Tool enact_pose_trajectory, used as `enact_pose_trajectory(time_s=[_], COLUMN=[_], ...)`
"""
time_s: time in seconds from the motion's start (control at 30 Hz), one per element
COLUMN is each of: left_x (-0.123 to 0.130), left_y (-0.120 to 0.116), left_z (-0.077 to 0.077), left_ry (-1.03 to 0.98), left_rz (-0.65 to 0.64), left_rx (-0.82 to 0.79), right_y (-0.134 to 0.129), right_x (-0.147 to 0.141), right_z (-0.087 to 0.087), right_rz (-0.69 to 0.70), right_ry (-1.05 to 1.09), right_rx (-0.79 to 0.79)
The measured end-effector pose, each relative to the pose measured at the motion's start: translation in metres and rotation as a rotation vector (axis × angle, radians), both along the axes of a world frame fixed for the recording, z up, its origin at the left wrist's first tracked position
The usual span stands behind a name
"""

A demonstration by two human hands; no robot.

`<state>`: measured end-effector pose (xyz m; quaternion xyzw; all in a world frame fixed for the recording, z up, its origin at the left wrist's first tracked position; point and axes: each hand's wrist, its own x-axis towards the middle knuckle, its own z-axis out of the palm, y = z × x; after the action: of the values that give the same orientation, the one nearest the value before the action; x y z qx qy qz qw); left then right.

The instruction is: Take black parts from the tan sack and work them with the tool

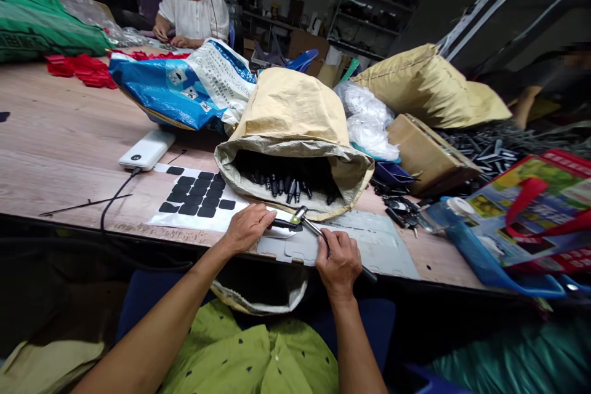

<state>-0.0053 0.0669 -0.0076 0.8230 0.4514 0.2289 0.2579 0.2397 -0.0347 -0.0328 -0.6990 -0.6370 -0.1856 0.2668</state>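
Observation:
My right hand [339,261] is closed around the dark handle of a small hammer [315,229]. The shiny metal head lies to the upper left, over the end of a slim black rod-like part [281,223]. That part is pinched in my left hand [249,226], near the table's front edge. Whether head and part touch, I cannot tell. Just beyond both hands a tan woven sack [293,108] lies with its mouth towards me, and several black pointed parts [290,188] show inside. Left of it is a white sheet of black rounded-square stickers [159,218].
A white power bank [146,149] with a cable lies left. Behind stand a blue-and-white bag [184,86] and red pieces [83,71]. At right are a wooden box [431,154], a blue tray [489,265] and a colourful bag [545,209]. Another person [198,9] sits across the table.

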Motion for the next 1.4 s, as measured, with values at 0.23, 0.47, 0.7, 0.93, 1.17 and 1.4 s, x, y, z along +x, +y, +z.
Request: enact_pose_trajectory(time_s=[0.23,0.47,0.7,0.93,1.17,1.4], left_x=[-0.004,-0.027,-0.044,-0.025,0.028,0.081], left_y=[-0.037,-0.098,-0.095,-0.1,-0.04,0.046], left_z=[0.022,0.008,-0.042,-0.003,0.051,0.042], left_ry=[-0.2,0.052,0.707,0.513,0.107,0.19], left_rz=[-0.089,-0.291,0.155,0.014,0.114,0.412], left_rx=[-0.044,-0.175,-0.36,-0.365,-0.107,0.038], right_y=[-0.001,-0.001,-0.001,-0.001,-0.001,0.0], right_x=[-0.001,-0.002,-0.001,-0.001,0.0,0.001], right_z=[0.002,0.003,0.002,0.001,0.0,0.0], right_rz=[-0.002,-0.004,-0.005,0.0,-0.009,-0.02], right_ry=[-0.006,0.004,0.005,0.016,0.011,-0.001], right_rx=[-0.001,-0.002,-0.004,-0.003,-0.019,-0.035])
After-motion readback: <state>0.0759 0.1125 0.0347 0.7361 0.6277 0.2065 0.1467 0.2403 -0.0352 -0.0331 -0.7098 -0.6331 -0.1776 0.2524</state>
